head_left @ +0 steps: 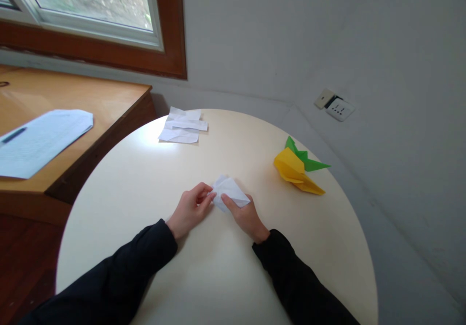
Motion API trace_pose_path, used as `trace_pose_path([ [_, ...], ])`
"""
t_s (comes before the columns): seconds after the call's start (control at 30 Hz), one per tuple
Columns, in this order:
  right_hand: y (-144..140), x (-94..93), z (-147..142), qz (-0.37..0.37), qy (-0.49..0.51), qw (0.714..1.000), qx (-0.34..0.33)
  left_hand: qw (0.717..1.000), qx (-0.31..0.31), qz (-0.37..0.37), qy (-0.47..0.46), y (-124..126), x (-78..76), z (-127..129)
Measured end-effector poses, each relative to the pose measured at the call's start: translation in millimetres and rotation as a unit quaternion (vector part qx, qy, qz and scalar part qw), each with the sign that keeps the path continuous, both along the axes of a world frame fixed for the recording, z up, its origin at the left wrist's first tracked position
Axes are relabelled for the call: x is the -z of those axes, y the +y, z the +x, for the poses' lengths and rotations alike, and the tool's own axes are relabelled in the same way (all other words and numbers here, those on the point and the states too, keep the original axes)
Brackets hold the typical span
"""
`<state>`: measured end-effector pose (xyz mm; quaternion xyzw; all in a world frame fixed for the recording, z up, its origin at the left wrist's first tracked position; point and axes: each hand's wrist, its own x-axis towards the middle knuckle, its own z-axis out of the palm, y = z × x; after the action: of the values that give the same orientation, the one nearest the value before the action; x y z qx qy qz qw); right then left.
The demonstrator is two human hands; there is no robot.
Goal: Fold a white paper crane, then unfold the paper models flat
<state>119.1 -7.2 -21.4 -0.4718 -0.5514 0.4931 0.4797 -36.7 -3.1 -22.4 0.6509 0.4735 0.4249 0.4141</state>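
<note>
A small piece of folded white paper (231,190) is held between both hands over the middle of the round table (225,276). My left hand (191,208) pinches its left edge between thumb and fingers. From the right, my right hand (247,217) grips it with the thumb on top and the fingers underneath, mostly hidden by the paper. The paper has several layers and pointed corners; its exact folded shape is hard to tell.
Creased white paper pieces (182,133) lie at the table's far left. Yellow folded paper (291,166) and green folded paper (309,162) rest near the right edge. A wooden desk (120,97) on the left bears papers (54,136) and a pen (13,136). A wall socket (340,108) is at right.
</note>
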Motion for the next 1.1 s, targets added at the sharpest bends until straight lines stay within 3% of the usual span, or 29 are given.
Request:
trace_pose_path([
  [0.4, 4.2, -6.1, 2.7, 0.003, 0.007, 0.999, 0.047, 0.994, -0.030, -0.055, -0.088, 2.0, -0.3, 0.5],
  [0.83, 11.2, -0.2, 7.6, 0.007, 0.033, 0.991, 0.132, 0.984, -0.038, -0.095, -0.149, 2.0, -12.9, 2.7],
  [1.1, 17.2, 12.7, 12.3, 0.011, 0.069, 0.985, 0.160, 0.983, -0.048, -0.096, -0.146, 2.9, -12.7, 2.3],
])
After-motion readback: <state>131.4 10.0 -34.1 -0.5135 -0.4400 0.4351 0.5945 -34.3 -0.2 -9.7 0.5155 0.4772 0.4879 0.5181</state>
